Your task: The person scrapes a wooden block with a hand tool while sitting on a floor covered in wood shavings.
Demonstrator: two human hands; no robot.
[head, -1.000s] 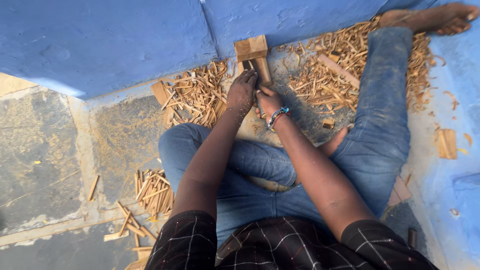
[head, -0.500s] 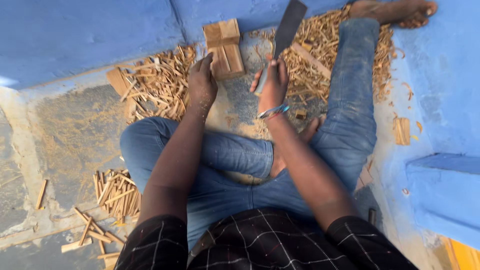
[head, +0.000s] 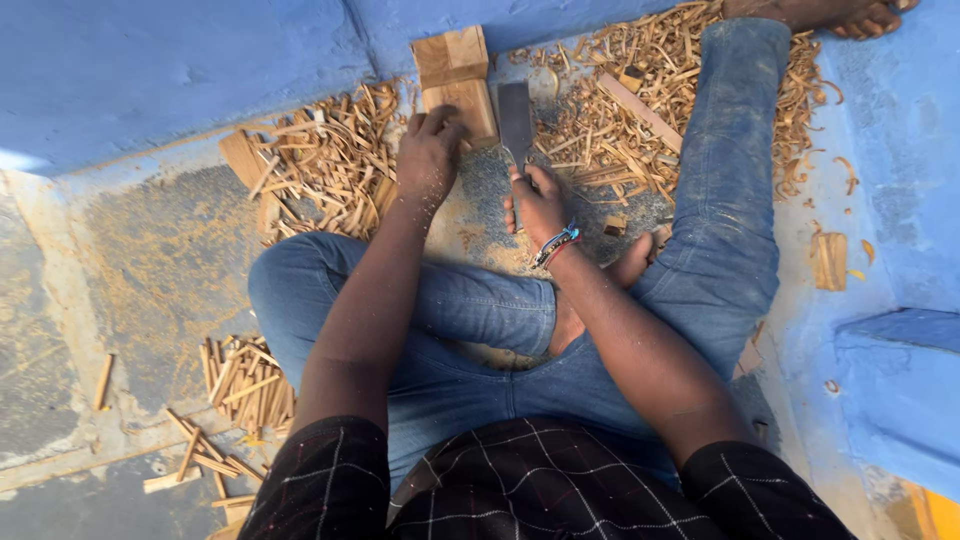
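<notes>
I sit on the floor with my legs folded, close to the blue wall. My left hand is curled over the near end of the wood block, fingers pressing on its top to steady it; the block lies against the foot of the wall, with a second block touching its far end. My right hand is closed tight around the handle of the cleaver, and the flat blade stands just beside the block's right edge, pointing away from me toward the wall.

Shavings are heaped to the left of the block and more spread to the right, under my outstretched leg. A small bundle of sticks lies near my left knee.

The danger, as I judge it, is my left fingers: they sit very near the blade's line, so a glancing cut or a slip of the block on loose shavings could bring the edge onto them. The block could also twist if my hold is uneven.
</notes>
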